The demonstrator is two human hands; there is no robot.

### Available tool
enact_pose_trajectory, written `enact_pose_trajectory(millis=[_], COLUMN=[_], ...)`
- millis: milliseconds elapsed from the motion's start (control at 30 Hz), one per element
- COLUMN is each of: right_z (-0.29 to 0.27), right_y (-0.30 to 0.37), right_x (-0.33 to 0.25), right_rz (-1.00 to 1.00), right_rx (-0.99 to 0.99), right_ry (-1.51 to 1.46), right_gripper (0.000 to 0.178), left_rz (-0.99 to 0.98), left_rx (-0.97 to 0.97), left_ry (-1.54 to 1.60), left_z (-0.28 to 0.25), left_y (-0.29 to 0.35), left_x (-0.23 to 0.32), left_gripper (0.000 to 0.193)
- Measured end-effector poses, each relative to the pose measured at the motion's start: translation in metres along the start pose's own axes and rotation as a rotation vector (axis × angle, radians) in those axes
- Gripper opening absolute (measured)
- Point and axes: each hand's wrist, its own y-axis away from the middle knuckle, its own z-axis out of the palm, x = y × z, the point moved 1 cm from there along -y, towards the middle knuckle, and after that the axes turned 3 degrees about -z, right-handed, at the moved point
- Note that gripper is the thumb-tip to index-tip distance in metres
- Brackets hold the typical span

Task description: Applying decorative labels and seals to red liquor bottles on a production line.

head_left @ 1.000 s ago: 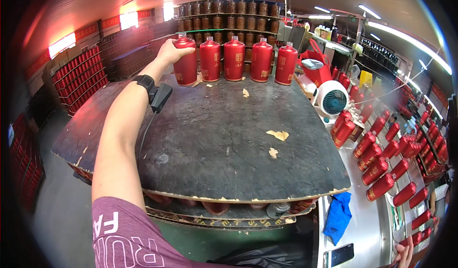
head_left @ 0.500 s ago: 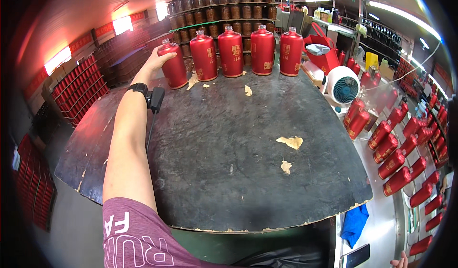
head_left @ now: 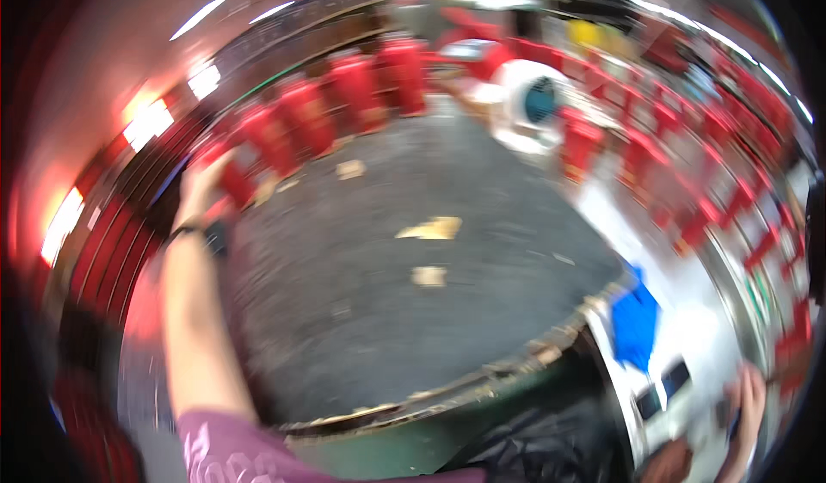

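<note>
My left hand (head_left: pixel 202 184) reaches to the far left of the dark tabletop (head_left: pixel 344 251), its fingers wrapped round the leftmost red bottle (head_left: pixel 237 179). The bottle stands upright at the end of a row with several others, such as a red bottle (head_left: pixel 305 117) and a red bottle (head_left: pixel 403 74). The whole picture is smeared by motion. Low on the right side, what appears to be my right hand (head_left: pixel 747 397) shows beside the pale counter, near the dark phone (head_left: pixel 676 378). Its fingers are too blurred to show whether they hold anything.
A white fan (head_left: pixel 525 100) stands past the table's far right corner. Many red bottles (head_left: pixel 637 156) line the right side. A blue cloth (head_left: pixel 635 321) lies on the white counter (head_left: pixel 701 319). The table's front edge (head_left: pixel 482 375) is chipped. Racks (head_left: pixel 284 40) rise behind the row.
The view has swung to the right, so the bottles and table sit further left. My left hand stays at the leftmost bottle. More of the hand at lower right now shows.
</note>
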Motion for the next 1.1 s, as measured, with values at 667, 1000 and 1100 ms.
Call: enact_pose_trajectory(millis=[667,1000,1100], right_z=[-0.260,-0.280,-0.312], right_y=[0.189,0.222,0.251], right_x=[0.024,0.101,0.117], right_rz=[-0.082,0.150,0.250], right_rx=[0.552,0.460,0.483], right_ry=[-0.030,0.418,0.407], right_gripper=[0.045,0.029,0.026], left_rz=[0.255,0.638,0.540], left_rx=[-1.145,-1.895,-2.149], left_ry=[0.595,0.195,0.199], left_z=[0.270,0.380,0.419], left_y=[0.363,0.613,0.673], left_x=[0.316,0.424,0.402], left_gripper=[0.043,0.097,0.080])
